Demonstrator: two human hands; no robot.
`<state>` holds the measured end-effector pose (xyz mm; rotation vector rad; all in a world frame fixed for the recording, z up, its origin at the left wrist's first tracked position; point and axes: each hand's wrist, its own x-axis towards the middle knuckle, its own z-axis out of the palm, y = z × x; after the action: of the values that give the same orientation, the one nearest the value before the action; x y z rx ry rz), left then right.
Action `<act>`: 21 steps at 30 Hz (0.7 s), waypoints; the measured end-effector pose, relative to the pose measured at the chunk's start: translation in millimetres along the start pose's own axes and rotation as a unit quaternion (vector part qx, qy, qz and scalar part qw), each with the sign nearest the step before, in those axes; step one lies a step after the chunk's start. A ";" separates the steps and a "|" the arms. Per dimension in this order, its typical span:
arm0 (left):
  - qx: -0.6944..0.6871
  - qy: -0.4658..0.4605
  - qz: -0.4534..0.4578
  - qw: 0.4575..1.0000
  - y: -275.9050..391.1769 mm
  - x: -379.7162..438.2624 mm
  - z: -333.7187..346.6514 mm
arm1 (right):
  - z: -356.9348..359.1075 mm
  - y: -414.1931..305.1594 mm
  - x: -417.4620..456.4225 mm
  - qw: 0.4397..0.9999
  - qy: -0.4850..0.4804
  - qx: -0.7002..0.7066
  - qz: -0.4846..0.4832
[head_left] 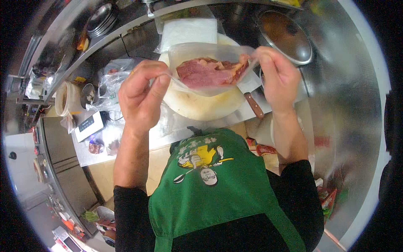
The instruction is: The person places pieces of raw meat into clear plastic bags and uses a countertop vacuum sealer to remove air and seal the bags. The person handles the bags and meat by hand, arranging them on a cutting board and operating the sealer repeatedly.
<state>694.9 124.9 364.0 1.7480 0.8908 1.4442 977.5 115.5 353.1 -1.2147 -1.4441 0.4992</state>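
A clear plastic bag (204,90) with a slab of reddish meat (204,74) inside is stretched between my two hands. My left hand (143,91) pinches one corner of the bag between thumb and fingers. The opposite corner is gripped by my right hand (278,75). Beneath the bag lies a round, pale cutting board (201,108), partly covered by it. A knife's riveted wooden handle (254,105) sticks out to the right of the board; I cannot make out its whole blade. Behind the bag is a stack of white plastic sheets or bags (189,33).
A vacuum sealer or similar white-and-black appliance (89,126) sits at left, near a small packed piece of meat (95,147). Crumpled plastic bags (113,82) and a white tub (64,99) are behind it. A large pan with brown contents (283,33) stands at the back right.
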 end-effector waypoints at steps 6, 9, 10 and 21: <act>-0.063 0.027 0.010 0.998 10.6 14.6 -6.8 | -0.8 -28.0 28.6 0.998 0.002 0.029 -0.061; -0.103 0.052 0.055 0.992 21.8 17.0 -8.8 | -6.3 -42.9 30.2 0.993 0.042 0.020 -0.106; -0.125 0.060 0.036 0.990 19.1 18.3 -12.2 | -12.8 -55.0 28.6 0.993 0.069 -0.024 -0.092; -0.294 0.098 -0.040 0.950 5.0 33.7 -11.6 | 1.3 -62.3 70.3 0.985 -0.004 0.101 -0.141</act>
<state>688.7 151.7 387.1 1.1296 0.5351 1.6376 962.9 153.4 437.8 -0.8329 -1.5051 0.4426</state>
